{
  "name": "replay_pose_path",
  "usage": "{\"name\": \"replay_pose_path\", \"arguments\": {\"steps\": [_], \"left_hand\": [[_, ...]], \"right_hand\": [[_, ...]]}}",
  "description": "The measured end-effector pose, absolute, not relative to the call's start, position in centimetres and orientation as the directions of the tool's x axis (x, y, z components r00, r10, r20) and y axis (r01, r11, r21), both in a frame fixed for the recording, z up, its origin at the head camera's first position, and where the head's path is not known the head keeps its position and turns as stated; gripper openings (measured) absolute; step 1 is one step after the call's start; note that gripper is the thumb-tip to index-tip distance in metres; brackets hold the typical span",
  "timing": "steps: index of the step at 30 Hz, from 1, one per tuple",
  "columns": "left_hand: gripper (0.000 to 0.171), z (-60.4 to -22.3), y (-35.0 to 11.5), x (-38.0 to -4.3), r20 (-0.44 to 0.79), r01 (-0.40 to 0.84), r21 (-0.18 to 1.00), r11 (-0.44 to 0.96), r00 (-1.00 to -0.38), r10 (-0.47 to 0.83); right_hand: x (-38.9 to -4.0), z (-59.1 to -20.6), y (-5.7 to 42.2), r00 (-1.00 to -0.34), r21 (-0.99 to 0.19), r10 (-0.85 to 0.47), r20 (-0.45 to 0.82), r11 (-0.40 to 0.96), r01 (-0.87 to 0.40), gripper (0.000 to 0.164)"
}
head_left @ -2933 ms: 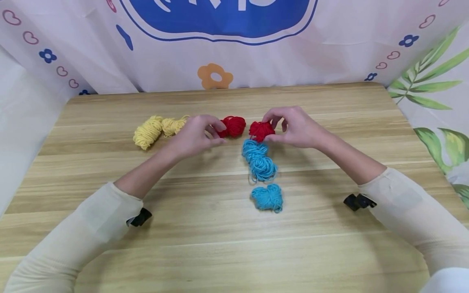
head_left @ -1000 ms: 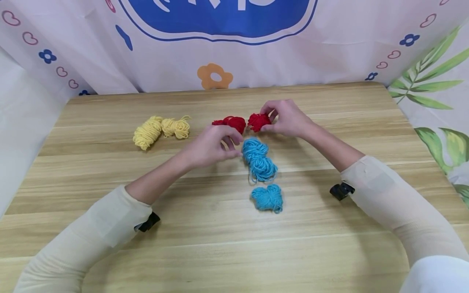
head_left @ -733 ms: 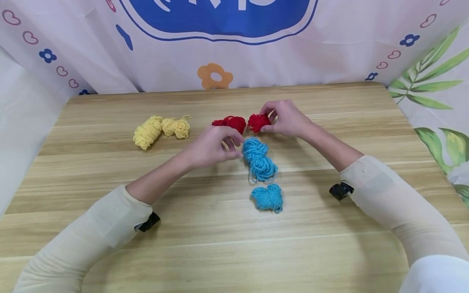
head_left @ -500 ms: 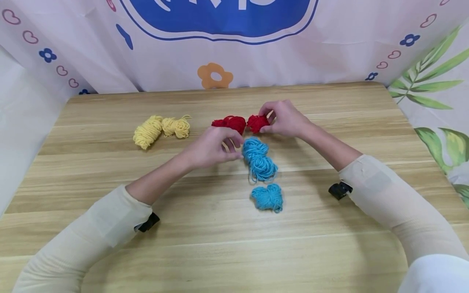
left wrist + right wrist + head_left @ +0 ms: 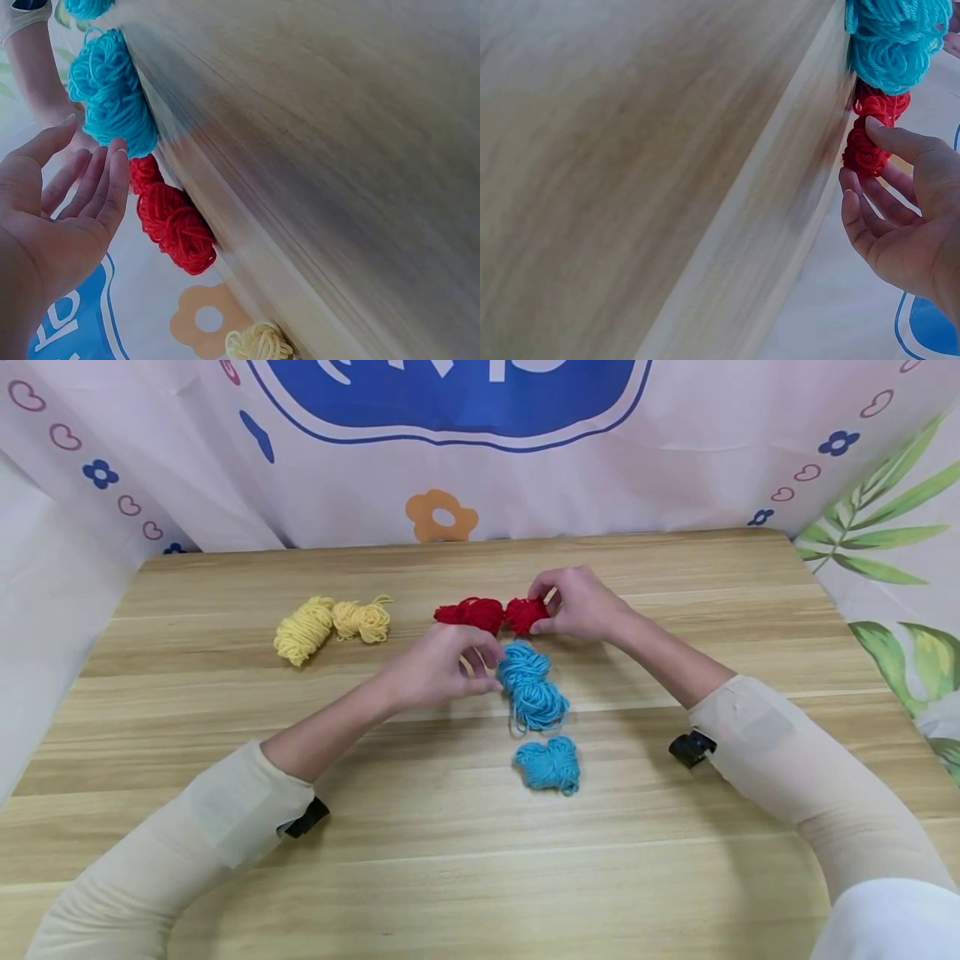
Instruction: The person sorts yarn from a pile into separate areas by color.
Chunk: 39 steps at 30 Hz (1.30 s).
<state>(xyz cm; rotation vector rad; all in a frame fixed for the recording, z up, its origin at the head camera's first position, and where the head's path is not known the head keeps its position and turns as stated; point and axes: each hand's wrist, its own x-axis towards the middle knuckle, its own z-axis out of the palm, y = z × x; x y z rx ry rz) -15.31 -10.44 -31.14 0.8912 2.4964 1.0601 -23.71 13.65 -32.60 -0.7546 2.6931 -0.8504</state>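
Observation:
My right hand (image 5: 581, 606) pinches a small red yarn skein (image 5: 520, 615) by its right end, thumb in front and fingers behind. That skein lies end to end with a larger red yarn skein (image 5: 483, 612) to its left. Below them is a twisted blue yarn skein (image 5: 536, 697) with loose loops at its lower end. Beside its upper left side is my left hand (image 5: 442, 664), fingertips right at the strands. The left wrist view shows the left fingers (image 5: 90, 187) loosely extended, gripping nothing. The left hand overlaps the lower edge of the larger red skein.
A smaller blue yarn skein (image 5: 550, 766) lies nearer the person, below the twisted one. At the left rest two yellow yarn skeins, a thick one (image 5: 302, 633) and a small one (image 5: 363, 621). A printed white cloth (image 5: 570, 485) hangs behind the wooden table (image 5: 420, 877).
My right hand has slid the small red skein away from the blue one and left against the larger red skein. My left hand has moved right from the larger red skein to the blue one.

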Motion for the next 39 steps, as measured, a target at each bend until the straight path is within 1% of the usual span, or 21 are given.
{"name": "replay_pose_path", "arguments": {"steps": [8, 16, 24, 32, 36, 39], "left_hand": [[0.031, -31.1, -10.1, -15.1, -0.038, 0.425, 0.734, 0.53, -0.753, 0.657], [0.031, -31.2, -9.6, -14.4, -0.037, 0.444, 0.735, 0.512, -0.728, 0.685], [0.032, -31.2, -9.4, -14.1, -0.047, 0.437, 0.741, 0.51, -0.724, 0.689], [0.031, -31.1, -9.2, -13.8, -0.027, 0.461, 0.742, 0.486, -0.704, 0.71], [0.03, -31.1, -9.1, -13.8, -0.016, 0.469, 0.729, 0.498, -0.716, 0.698], [0.03, -31.2, -8.9, -14.0, -0.001, 0.466, 0.714, 0.521, -0.745, 0.668]], "right_hand": [[-23.8, -32.7, 13.6, -0.845, -0.6, -0.53, -0.068, 0.698, -0.39, 0.035], [-24.1, -33.1, 13.6, -0.846, -0.606, -0.531, -0.053, 0.69, -0.395, 0.035], [-24.1, -33.2, 13.6, -0.847, -0.609, -0.53, -0.049, 0.688, -0.395, 0.036], [-24.0, -33.1, 13.6, -0.847, -0.604, -0.529, -0.049, 0.691, -0.397, 0.036], [-23.9, -33.1, 13.7, -0.845, -0.603, -0.533, -0.047, 0.69, -0.401, 0.037], [-23.9, -33.1, 13.8, -0.843, -0.599, -0.536, -0.044, 0.689, -0.407, 0.039]]}}
